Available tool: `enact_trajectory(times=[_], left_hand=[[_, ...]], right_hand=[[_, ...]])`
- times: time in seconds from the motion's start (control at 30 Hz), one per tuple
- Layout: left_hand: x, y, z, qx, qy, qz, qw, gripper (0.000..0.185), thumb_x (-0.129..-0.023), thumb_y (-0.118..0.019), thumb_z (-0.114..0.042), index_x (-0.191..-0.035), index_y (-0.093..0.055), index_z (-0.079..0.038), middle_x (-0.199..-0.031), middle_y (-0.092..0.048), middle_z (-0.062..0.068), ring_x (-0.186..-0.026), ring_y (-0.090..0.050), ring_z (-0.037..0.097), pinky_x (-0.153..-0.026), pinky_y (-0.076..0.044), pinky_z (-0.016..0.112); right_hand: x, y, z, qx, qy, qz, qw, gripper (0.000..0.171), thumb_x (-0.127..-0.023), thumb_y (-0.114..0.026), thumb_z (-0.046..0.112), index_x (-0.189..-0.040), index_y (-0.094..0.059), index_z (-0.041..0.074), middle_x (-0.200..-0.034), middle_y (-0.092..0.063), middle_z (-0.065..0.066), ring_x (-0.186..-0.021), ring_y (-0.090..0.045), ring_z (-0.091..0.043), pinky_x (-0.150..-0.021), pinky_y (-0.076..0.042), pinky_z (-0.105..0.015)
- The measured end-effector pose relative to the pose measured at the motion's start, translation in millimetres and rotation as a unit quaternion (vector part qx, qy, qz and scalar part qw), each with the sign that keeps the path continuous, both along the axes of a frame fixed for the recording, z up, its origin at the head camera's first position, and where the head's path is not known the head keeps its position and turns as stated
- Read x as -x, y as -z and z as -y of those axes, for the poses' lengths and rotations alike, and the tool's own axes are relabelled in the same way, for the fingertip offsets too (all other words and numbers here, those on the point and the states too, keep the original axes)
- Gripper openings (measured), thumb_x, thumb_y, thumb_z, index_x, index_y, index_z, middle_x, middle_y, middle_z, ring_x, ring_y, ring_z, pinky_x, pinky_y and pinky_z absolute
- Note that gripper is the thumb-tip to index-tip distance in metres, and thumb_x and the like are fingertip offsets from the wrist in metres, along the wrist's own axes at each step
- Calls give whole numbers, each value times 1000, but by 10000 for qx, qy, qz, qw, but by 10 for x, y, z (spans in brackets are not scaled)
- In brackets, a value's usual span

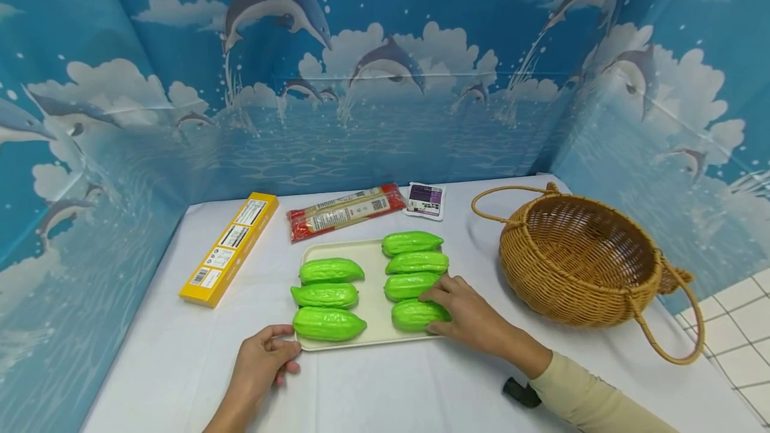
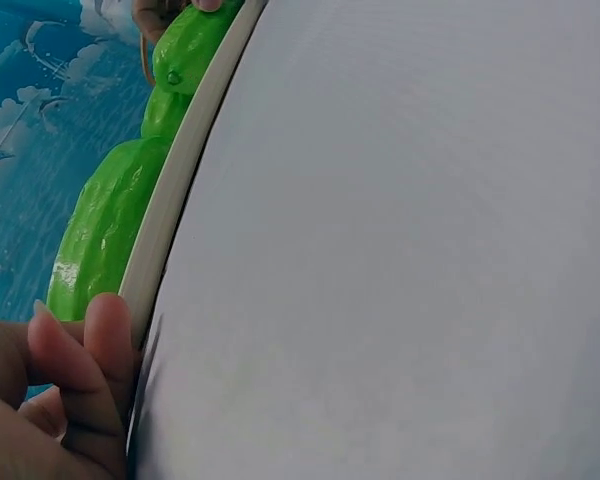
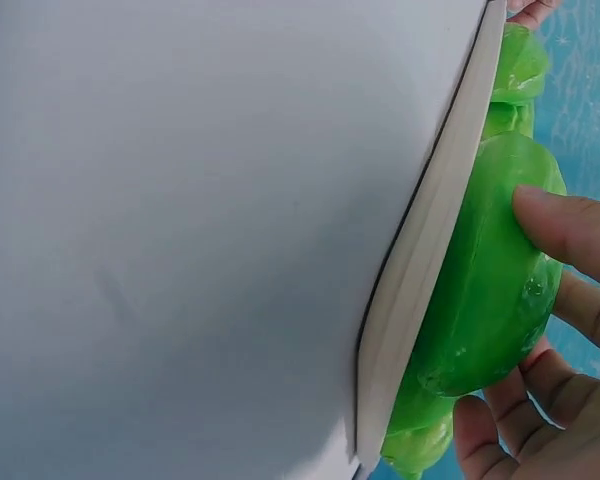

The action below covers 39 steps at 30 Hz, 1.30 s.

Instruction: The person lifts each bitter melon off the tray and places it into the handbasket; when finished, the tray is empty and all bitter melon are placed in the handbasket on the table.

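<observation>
Several bright green, ridged toy bitter melons lie in two columns on a cream tray. My right hand grips the nearest bitter melon of the right column, thumb at its front and fingers over its far side. In the right wrist view that bitter melon sits between thumb and fingers, just inside the tray's rim. At the tray's front left corner, my left hand holds the rim with bent fingers, beside the nearest left bitter melon. Part of its grip is hidden in the left wrist view.
A brown wicker basket with loop handles stands at the right. Behind the tray lie a red-ended noodle packet and a small purple-and-white sachet. A yellow box is at the left. A black object shows by the right sleeve.
</observation>
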<state>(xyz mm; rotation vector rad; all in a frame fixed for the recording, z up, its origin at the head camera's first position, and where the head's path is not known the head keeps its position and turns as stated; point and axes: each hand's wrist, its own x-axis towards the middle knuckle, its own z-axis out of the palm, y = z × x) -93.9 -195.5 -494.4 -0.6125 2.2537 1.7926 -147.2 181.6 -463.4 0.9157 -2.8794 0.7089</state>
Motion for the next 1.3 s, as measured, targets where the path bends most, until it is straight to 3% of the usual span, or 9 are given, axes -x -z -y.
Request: enact_trajectory(times=[0.27,0.57,0.73,0.87,1.07,1.3], left_hand=[[22,-25,-13,-51,5,-4,10000,42,-90,-74,-5,-130,-62,-1,-83,-70,9,-51,-57,14,-43,-43,26],[37,-12,0,46,35,62,10000,45,-89,-75,-5,-132,-61,0,-83,-69,9,-52,-56,13,-43,-43,26],[45,-23,3,54,43,61,10000,45,-90,-75,-6,-133,-61,-1,-85,-69,9,-54,-58,15,-43,-43,26],[49,-29,-1,24,26,53,10000,45,-90,-75,-6,-132,-61,-1,-85,-70,9,-54,-59,15,-43,-43,26],[43,-23,3,132,13,139,9998,44,-90,-74,-6,-131,-62,-1,-82,-69,9,-51,-56,14,-43,-44,27],[46,-16,9,213,78,144,9996,44,-90,-74,-7,-132,-61,-1,-81,-68,10,-51,-55,14,-44,-44,27]], right_hand=[[-57,-198,-8,-14,-14,262,9997,43,-85,-83,27,-125,-70,17,-112,-56,9,-103,-50,-11,-85,-49,-34],[-195,-803,-175,-280,-189,461,9984,40,-89,-79,32,-126,-66,20,-127,-63,4,-116,-59,-16,-94,-53,-43],[-203,-1140,-341,-158,-81,403,9990,39,-89,-79,29,-125,-66,19,-121,-66,5,-103,-60,-10,-83,-54,-36],[-131,-1383,-527,-93,85,234,9996,40,-91,-78,31,-127,-65,21,-117,-66,6,-93,-58,-7,-77,-53,-34],[84,-1654,-901,-106,196,-35,9997,49,-93,-76,28,-138,-60,17,-123,-65,0,-98,-60,-12,-76,-54,-38],[360,-1808,-1329,-447,665,214,9966,57,-95,-73,27,-147,-52,14,-124,-64,-6,-104,-60,-22,-72,-52,-37]])
